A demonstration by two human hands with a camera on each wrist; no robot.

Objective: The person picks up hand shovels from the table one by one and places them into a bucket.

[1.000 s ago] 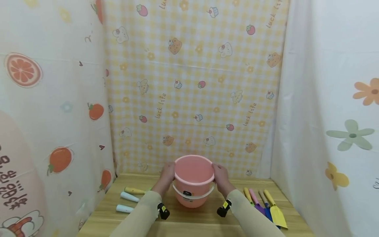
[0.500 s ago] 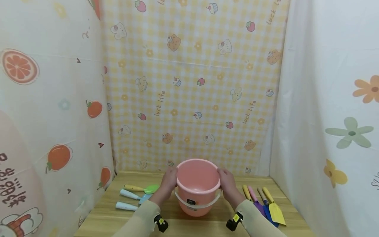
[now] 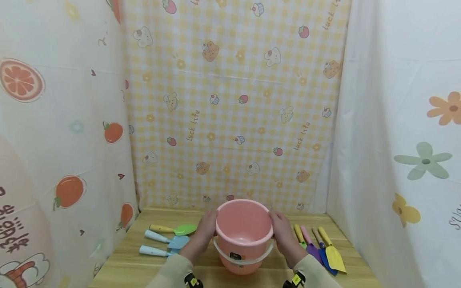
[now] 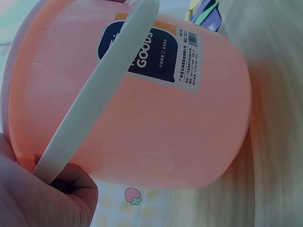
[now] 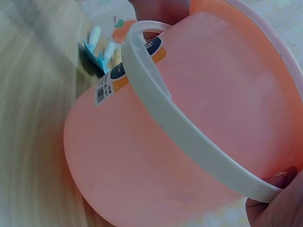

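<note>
Between both hands is a pink plastic bucket [image 3: 245,252], upright in the middle of the head view with its mouth facing up. My left hand [image 3: 205,232] grips its rim on the left side, and my right hand [image 3: 284,234] grips the rim opposite. A white carrying handle [image 4: 97,92] hangs down across the front. Seen from the left wrist, this handle ends right at the left fingers, and a dark label [image 4: 147,52] with a barcode shows on the bucket wall. The right wrist view has the right fingers [image 5: 279,198] at the handle's other end.
On the left of the wooden table [image 3: 122,272] lie several small garden trowels, one with a green blade [image 3: 185,229] and blue ones [image 3: 178,242]. On the right lie more, among them a yellow shovel [image 3: 335,258] and a purple one [image 3: 314,253]. Patterned curtains [image 3: 230,100] enclose the table.
Both hands have brought the bucket nearer to me and slightly right, lower in the head view. The blades of the left trowels now show, where the left arm covered them before.
</note>
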